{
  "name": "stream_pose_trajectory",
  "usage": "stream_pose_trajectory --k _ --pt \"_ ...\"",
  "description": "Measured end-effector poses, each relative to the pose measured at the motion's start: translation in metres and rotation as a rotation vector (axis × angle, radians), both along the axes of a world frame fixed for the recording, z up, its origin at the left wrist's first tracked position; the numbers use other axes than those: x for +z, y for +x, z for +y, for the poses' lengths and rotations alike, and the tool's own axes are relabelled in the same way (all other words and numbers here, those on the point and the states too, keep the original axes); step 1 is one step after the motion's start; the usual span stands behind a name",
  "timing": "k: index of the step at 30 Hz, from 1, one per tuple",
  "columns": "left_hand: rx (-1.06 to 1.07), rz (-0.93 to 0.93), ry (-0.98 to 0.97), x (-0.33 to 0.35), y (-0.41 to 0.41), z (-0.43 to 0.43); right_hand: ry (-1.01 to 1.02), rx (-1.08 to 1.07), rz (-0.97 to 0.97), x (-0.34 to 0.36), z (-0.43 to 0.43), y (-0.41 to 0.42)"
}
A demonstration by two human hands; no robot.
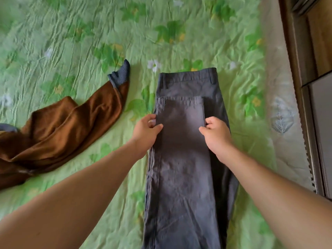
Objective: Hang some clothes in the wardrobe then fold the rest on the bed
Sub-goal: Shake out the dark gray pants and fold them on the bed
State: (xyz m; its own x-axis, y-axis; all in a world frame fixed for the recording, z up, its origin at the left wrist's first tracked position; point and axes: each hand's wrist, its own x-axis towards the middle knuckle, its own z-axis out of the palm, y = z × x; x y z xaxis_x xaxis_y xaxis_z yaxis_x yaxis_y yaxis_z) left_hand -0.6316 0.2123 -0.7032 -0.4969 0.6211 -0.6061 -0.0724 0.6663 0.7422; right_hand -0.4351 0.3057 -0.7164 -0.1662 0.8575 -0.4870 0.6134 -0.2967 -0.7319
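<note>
**Pinching the grey trousers (185, 168) at both edges**

Your left hand (146, 129) curls thumb and fingers (152, 121) onto the folded leg's left edge; your right hand (216, 133) grips its right edge. The trousers lie on the green bed (89, 33), waistband toward 12 o'clock. A brown sweater (68, 126) sprawls at 9 o'clock.

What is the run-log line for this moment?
step: folding | left hand: pinches grey trousers, left edge | right hand: pinches right edge | hem: folded up short of waistband | brown sweater: crumpled on bedspread

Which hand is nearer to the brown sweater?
Left. The left hand grips the edge of the trousers facing the sweater; the right hand grips their far edge.
</note>
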Motion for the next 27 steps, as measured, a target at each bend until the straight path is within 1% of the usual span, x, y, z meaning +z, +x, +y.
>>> stream_pose_trajectory --k 4,7,9,11,13,15,17,19,21,23,24,25,27 --pt "-0.018 0.017 0.041 0.002 -0.025 0.034 0.104 0.008 -0.004 0.000 0.034 -0.015" --pt "-0.021 0.036 0.052 0.000 -0.040 0.056 0.125 0.037 -0.044 -0.002 0.061 -0.026" --pt "-0.031 0.050 0.048 -0.005 -0.047 0.067 0.121 0.098 -0.104 -0.005 0.075 -0.029" --pt "-0.084 0.112 0.031 -0.008 -0.047 0.073 0.168 0.204 -0.195 -0.010 0.079 -0.029" --pt "-0.126 0.179 0.041 -0.013 -0.044 0.074 0.257 0.270 -0.265 -0.014 0.078 -0.027" --pt "-0.110 0.215 0.056 -0.016 -0.042 0.075 0.317 0.278 -0.284 -0.014 0.077 -0.026" --pt "-0.087 0.241 0.056 -0.019 -0.041 0.078 0.332 0.281 -0.276 -0.012 0.077 -0.029" --pt "-0.122 0.336 0.058 -0.019 -0.038 0.077 0.374 0.303 -0.266 -0.008 0.070 -0.032" --pt "-0.233 0.505 0.087 -0.020 -0.027 0.063 0.504 0.400 -0.329 -0.005 0.047 -0.026" --pt "-0.406 0.669 0.090 -0.023 -0.006 0.031 0.685 0.546 -0.451 -0.005 0.008 -0.008" --pt "-0.497 0.719 0.068 -0.025 0.006 0.009 0.748 0.615 -0.482 -0.007 -0.013 0.003" --pt "-0.581 0.759 0.041 -0.027 0.018 -0.016 0.779 0.679 -0.492 -0.012 -0.033 0.016" --pt "-0.714 0.823 -0.015 -0.033 0.038 -0.071 0.764 0.781 -0.515 -0.023 -0.072 0.045"
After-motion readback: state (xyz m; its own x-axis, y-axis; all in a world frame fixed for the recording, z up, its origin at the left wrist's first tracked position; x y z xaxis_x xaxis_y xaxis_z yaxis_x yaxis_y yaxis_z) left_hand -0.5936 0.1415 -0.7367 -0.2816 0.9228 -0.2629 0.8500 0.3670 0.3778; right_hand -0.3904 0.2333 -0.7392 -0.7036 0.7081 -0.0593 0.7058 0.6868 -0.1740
